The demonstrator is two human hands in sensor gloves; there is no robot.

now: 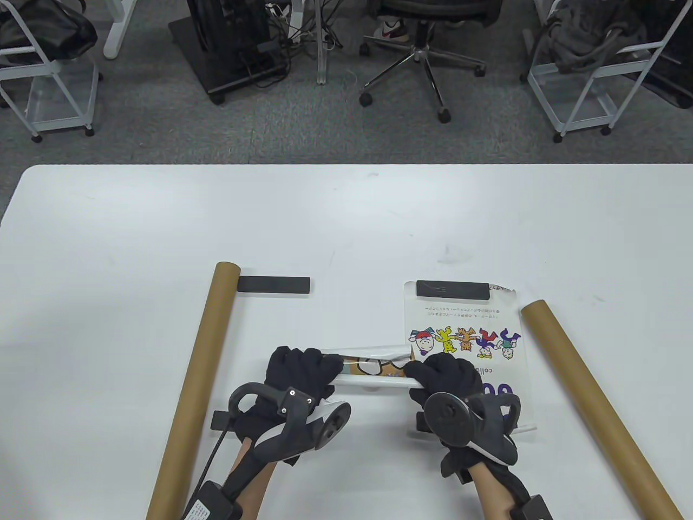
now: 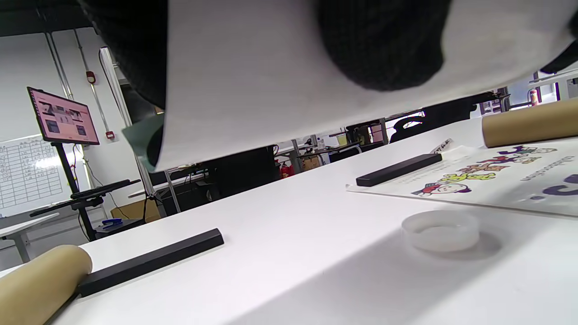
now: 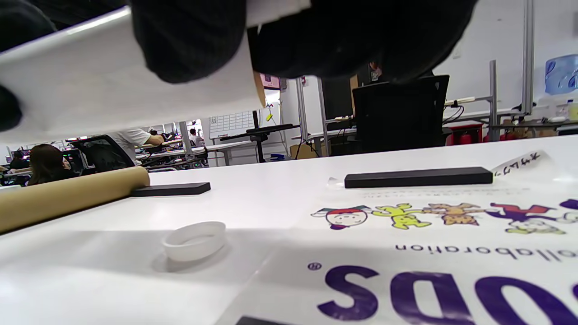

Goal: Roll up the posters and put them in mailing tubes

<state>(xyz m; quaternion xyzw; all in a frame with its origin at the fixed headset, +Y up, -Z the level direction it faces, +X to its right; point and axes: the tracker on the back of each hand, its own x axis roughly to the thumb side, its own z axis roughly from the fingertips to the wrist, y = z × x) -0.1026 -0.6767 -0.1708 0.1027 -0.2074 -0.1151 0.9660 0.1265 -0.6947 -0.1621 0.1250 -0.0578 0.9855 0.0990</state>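
While my left hand (image 1: 300, 374) curls round one end of the rolled poster (image 1: 373, 371) and my right hand (image 1: 446, 382) curls round the other, the roll hangs just above the bench (image 1: 346, 216), lying crosswise between both grips. Each grip is closed on that roll, fingers wrapped over the top. In the wrist views its white back fills the upper part of the frame, clear of the surface below.

A second poster (image 1: 465, 330) lies flat on the bench to the right, cartoon figures and purple letters showing, its far edge pinned under a black bar (image 1: 452, 288). Another black bar (image 1: 274, 285) sits to the left, its end touching the left mailing tube (image 1: 197, 384), which runs along the bench beside my left hand. The right mailing tube (image 1: 590, 401) lies slanted on the far side of the flat poster. A small white cap (image 2: 440, 230) rests on the bench beneath the roll.
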